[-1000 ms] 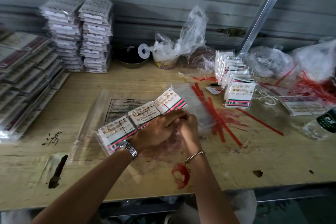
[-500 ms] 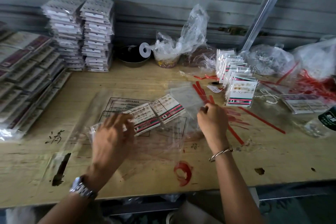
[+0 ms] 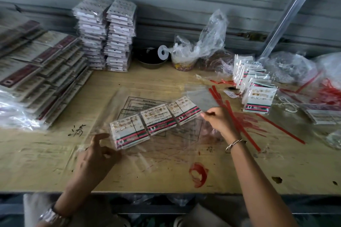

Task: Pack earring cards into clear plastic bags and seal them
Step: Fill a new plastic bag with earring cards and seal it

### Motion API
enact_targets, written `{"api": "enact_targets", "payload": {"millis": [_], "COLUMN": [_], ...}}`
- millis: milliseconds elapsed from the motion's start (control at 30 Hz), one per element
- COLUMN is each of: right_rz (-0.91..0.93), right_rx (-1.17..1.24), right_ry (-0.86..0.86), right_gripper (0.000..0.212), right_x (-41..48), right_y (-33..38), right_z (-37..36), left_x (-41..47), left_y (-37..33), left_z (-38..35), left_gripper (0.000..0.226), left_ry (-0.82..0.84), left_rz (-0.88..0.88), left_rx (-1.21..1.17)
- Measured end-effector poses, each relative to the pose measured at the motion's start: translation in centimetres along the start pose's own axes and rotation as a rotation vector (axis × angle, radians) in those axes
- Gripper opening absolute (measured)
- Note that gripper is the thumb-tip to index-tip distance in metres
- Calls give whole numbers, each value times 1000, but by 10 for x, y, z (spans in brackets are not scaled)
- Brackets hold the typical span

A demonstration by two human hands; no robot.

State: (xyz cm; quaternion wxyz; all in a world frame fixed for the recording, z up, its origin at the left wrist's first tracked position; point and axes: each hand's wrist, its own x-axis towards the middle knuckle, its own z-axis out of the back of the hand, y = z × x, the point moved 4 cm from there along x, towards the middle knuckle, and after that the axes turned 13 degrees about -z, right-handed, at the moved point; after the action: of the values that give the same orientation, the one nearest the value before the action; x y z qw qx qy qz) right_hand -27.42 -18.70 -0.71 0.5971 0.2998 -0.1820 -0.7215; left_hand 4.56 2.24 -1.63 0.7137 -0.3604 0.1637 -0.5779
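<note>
Three earring cards (image 3: 155, 120) lie inside the clear bag (image 3: 201, 96) on the table (image 3: 276, 164), my right hand (image 3: 219, 121) pinching its flap, my left hand (image 3: 97, 155) open at the far end, so I should crease squarely.

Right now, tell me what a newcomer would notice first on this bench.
A row of three white, red-and-green-striped earring cards inside a clear plastic bag spans the centre, the right grip pinching the bag's right end. Red plastic strips fan out right of it, and two tall stacks of bagged white cards stand against the back wall, left.
</note>
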Motion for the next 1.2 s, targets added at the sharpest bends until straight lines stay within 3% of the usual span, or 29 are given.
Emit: {"api": "enact_targets", "payload": {"millis": [200,367,500,600,767,900,967,1033,1100,1200], "right_rz": [-209,-256,-219,-205,-160,-145,-62,64,223,475], "right_rx": [425,489,576,497,147,-116,-336,-469,-398,-182], "right_ry": [133,138,106,25,8,-7,-137,-306,-373,-155], "right_gripper": [8,20,13,15,26,38,39,25,24,14], "right_x": [7,0,-6,-7,-12,-19,-28,-44,-60,-89], "right_y": [-1,0,1,-4,-20,-23,-11,12,40,80], "right_z": [15,23,27,26,16,10,12,11,2,-26], "left_x": [27,61,77,78,74,68,65,62,58,51], "left_y": [14,16,12,10,42,53,52,49,49,50], "left_z": [6,18,18,13,-6,-8,-4,1,3,3], "left_gripper": [52,48,48,43,36,24,21,22,23,18], "left_ry": [-89,-166,-216,-203,-100,-64,-76,-68,-38,66], "left_rz": [-108,-207,-189,-147,126,66,-16,-42,-17,37], "left_rx": [-318,-640,-816,-889,-616,-318,-126,-46,-55,-21]}}
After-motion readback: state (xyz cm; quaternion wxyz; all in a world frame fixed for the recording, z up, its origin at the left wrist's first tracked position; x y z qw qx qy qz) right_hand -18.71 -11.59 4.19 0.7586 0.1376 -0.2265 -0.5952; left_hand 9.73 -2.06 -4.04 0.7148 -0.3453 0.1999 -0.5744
